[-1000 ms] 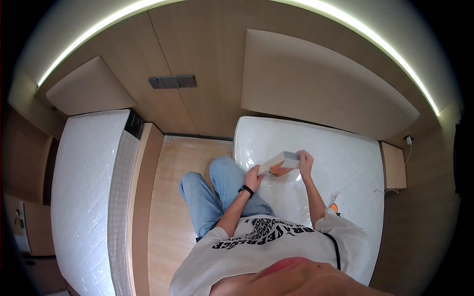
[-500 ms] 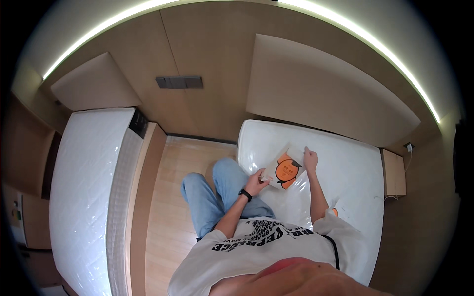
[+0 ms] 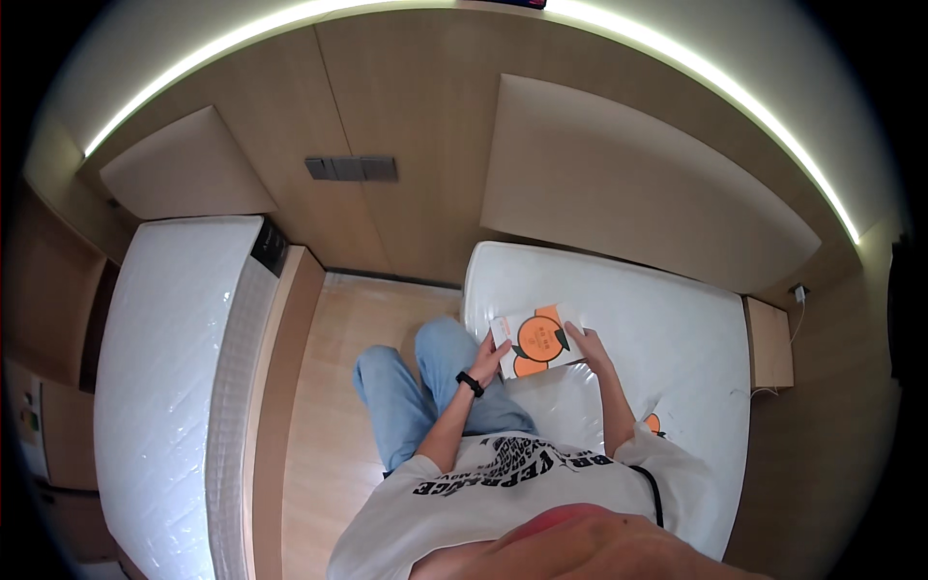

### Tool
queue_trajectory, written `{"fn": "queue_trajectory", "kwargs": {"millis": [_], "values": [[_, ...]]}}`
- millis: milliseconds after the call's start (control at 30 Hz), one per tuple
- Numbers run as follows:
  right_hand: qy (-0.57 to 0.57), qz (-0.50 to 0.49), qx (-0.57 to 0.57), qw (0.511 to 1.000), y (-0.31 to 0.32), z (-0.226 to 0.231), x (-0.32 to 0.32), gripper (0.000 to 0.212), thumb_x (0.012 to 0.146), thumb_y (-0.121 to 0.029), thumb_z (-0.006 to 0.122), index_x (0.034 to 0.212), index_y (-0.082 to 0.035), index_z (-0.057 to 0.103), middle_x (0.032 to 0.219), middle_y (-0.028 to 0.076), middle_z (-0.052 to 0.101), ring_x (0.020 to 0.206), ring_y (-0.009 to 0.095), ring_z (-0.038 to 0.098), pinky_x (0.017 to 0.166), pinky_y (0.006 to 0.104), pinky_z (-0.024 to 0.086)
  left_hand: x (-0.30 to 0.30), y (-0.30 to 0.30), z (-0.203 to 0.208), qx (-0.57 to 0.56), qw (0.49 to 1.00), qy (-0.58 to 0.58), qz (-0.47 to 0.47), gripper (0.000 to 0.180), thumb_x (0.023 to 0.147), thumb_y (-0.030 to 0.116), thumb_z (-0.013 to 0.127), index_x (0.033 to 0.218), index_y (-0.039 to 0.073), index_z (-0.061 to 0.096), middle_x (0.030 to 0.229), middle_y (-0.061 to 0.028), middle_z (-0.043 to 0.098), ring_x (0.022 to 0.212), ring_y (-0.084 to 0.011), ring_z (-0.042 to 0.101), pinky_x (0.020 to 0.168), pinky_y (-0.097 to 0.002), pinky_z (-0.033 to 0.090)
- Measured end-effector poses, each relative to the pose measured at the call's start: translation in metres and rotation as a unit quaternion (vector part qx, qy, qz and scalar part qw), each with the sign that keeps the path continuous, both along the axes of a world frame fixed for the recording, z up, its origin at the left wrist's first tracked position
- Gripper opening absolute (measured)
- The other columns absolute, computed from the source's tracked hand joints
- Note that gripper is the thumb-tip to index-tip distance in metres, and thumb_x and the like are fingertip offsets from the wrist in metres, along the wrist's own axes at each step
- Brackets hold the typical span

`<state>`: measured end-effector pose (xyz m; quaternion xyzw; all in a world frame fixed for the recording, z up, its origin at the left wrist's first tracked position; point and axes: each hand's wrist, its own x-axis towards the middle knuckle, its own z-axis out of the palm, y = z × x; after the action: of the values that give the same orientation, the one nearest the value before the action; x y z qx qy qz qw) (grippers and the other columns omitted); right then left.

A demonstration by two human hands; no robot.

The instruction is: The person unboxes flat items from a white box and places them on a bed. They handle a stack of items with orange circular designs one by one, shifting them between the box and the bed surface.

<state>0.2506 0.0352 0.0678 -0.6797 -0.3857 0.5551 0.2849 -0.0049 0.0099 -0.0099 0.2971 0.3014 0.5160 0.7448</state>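
In the head view I sit on the edge of the bed (image 3: 677, 319), with my legs in blue jeans over the wooden floor (image 3: 333, 338). Both my hands are on one thing: a flat white box (image 3: 537, 340) with an orange round picture on its top. The box lies on the bed, near its left edge, just in front of my knees, with its printed face up and a little turned.

My left hand (image 3: 490, 354) grasps the left edge of the box; the fingers are curled around this side, and a black band is on the wrist. My right hand (image 3: 590, 348) lies on the right edge, fingers stretched along it and touching it. If the thumb is under the box, I cannot tell, because it is too small to see.

I judge that the step in hand is to settle the box flat on the bed and keep it steady between the two hands. The bed has a shiny plastic cover, so I think the box can slide easily; the next move calls for even pressure from both sides, and for one hand to hold while the other one changes its grip.

Near my right elbow another small orange thing (image 3: 653, 422) lies on the bed, partly hidden by my sleeve. A second bed (image 3: 164, 387) stands well apart on my left.
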Motion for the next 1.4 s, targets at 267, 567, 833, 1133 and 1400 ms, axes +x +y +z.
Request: {"fn": "queue_trajectory", "kwargs": {"millis": [267, 567, 833, 1133, 1400], "values": [[0.046, -0.043, -0.045, 0.997, -0.005, -0.014, 0.004, 0.085, 0.079, -0.054, 0.067, 0.124, 0.014, 0.041, 0.106, 0.019, 0.059, 0.084, 0.025, 0.064, 0.059, 0.0377, 0.057, 0.0, 0.0, -0.004, -0.018, 0.999, -0.049, -0.008, 0.059, 0.098, 0.01, 0.048, 0.148, 0.01, 0.017, 0.14, -0.0071, 0.041, 0.123, -0.0154, 0.044, 0.1, -0.0281, 0.038], [-0.058, -0.002, 0.014, 0.998, -0.01, 0.001, -0.003, 0.075, 0.083, -0.053, 0.062, 0.117, 0.013, 0.05, 0.096, 0.016, 0.063, 0.072, 0.023, 0.066, 0.051, 0.0364, 0.058, 0.004, 0.001, -0.006, 0.05, 0.98, 0.193, 0.027, 0.066, 0.102, 0.026, 0.039, 0.15, 0.011, -0.003, 0.152, -0.0144, 0.021, 0.138, -0.0242, 0.024, 0.111, -0.0301, 0.02], [-0.028, -0.005, -0.049, 0.998, -0.009, -0.026, 0.017, 0.095, 0.08, -0.058, 0.062, 0.132, 0.016, 0.034, 0.122, 0.026, 0.052, 0.104, 0.029, 0.059, 0.072, 0.0342, 0.055, 0.009, 0.004, -0.003, 0.014, 0.998, 0.021, 0.049, 0.055, 0.101, 0.019, 0.038, 0.15, 0.01, 0.013, 0.146, -0.0095, 0.032, 0.127, -0.0152, 0.035, 0.106, -0.0254, 0.028], [-0.032, -0.058, -0.008, 0.998, -0.019, -0.01, 0.0, 0.083, 0.083, -0.053, 0.063, 0.125, 0.015, 0.041, 0.106, 0.02, 0.06, 0.08, 0.024, 0.066, 0.057, 0.036, 0.058, 0.007, 0.004, -0.003, -0.009, 0.998, 0.014, 0.066, 0.054, 0.101, 0.018, 0.038, 0.15, 0.01, 0.015, 0.146, -0.0082, 0.033, 0.127, -0.0154, 0.038, 0.105, -0.0249, 0.029], [-0.043, -0.025, -0.011, 0.999, -0.027, 0.007, -0.009, 0.091, 0.082, -0.057, 0.062, 0.129, 0.017, 0.037, 0.118, 0.024, 0.056, 0.1, 0.027, 0.06, 0.076, 0.0344, 0.053, 0.008, 0.006, -0.009, 0.0, 0.997, 0.061, 0.048, 0.054, 0.101, 0.018, 0.035, 0.15, 0.008, 0.013, 0.148, -0.0082, 0.03, 0.131, -0.0164, 0.034, 0.108, -0.0269, 0.027]]}}
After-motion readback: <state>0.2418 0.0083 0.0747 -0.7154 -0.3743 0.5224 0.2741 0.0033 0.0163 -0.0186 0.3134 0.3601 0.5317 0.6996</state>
